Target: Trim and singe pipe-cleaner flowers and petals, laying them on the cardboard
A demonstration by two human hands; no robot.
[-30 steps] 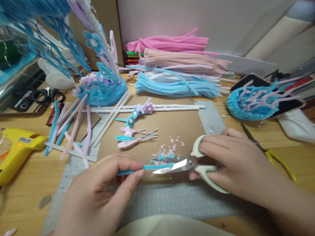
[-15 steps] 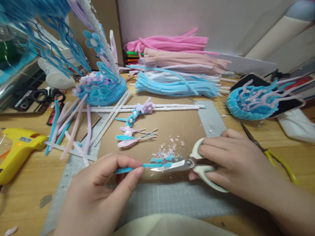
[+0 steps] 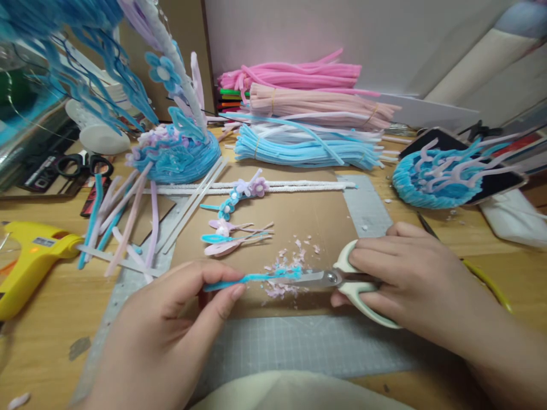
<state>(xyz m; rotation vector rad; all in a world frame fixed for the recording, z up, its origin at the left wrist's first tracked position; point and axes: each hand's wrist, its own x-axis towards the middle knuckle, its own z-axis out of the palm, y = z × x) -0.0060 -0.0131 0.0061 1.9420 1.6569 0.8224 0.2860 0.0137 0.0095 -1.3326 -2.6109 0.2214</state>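
Note:
My left hand (image 3: 171,330) pinches a short blue pipe cleaner (image 3: 260,277) between thumb and forefinger, low and left of centre. My right hand (image 3: 410,279) is wrapped round the cream handles of a pair of scissors (image 3: 342,280), whose closed blades lie along the blue pipe cleaner's free end. Under the blades sits a small heap of pink and blue fluff trimmings (image 3: 290,267) on a brown card sheet (image 3: 299,216). The card rests on a grey cutting mat (image 3: 307,341).
Bundles of pink, peach and blue pipe cleaners (image 3: 307,119) are stacked at the back. A blue woven piece (image 3: 179,151) stands back left, another (image 3: 436,176) at the right. A yellow glue gun (image 3: 29,256) lies at the left, black scissors (image 3: 81,166) beyond it. Small flower pieces (image 3: 235,222) lie mid-card.
The scissor blades have closed along the blue pipe cleaner, and more fluff has fallen on the card. Both hands have stayed in nearly the same place.

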